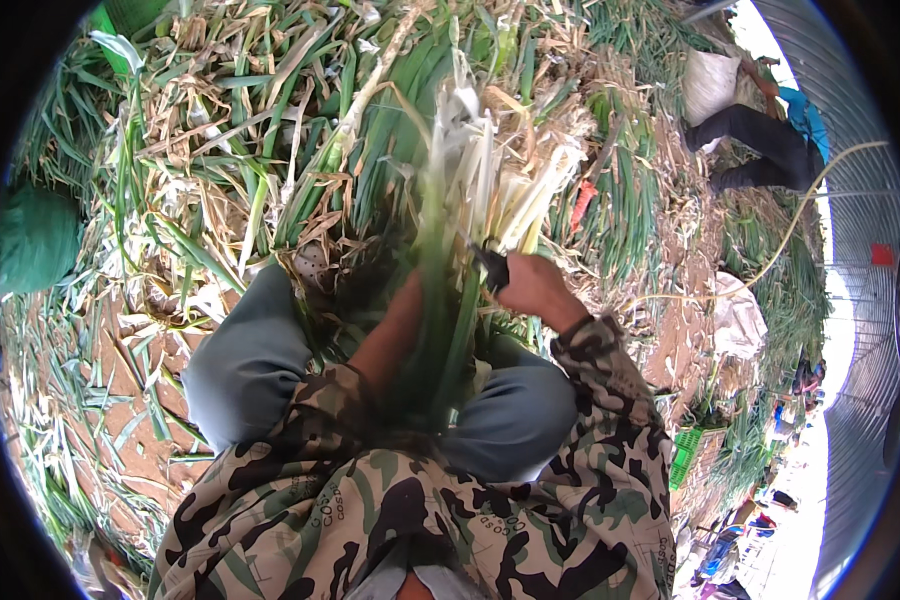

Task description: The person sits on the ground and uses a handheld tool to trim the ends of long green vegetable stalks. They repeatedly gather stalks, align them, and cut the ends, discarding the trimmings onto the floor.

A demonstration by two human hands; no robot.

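My right hand (pixel 535 285) is closed on black-handled shears (pixel 491 262), their blades beside a bundle of long green onions (pixel 478 175) with pale stems, blurred in the middle. My left hand (pixel 407 290) is behind the blurred green leaves of that bundle, its fingers hidden. A second group of cut-looking white stems (pixel 540 195) lies just beyond the shears. My bent knees are on either side, and a perforated shoe (pixel 312 266) shows among the leaves.
Heaped onion plants and dry leaves (pixel 220 120) surround me. At upper right a co-worker (pixel 770 140) is beside a white sack (pixel 708 85). A yellow hose (pixel 770 265), pale sack (pixel 738 320) and green crate (pixel 684 455) are at right; green fabric (pixel 40 240) is at left.
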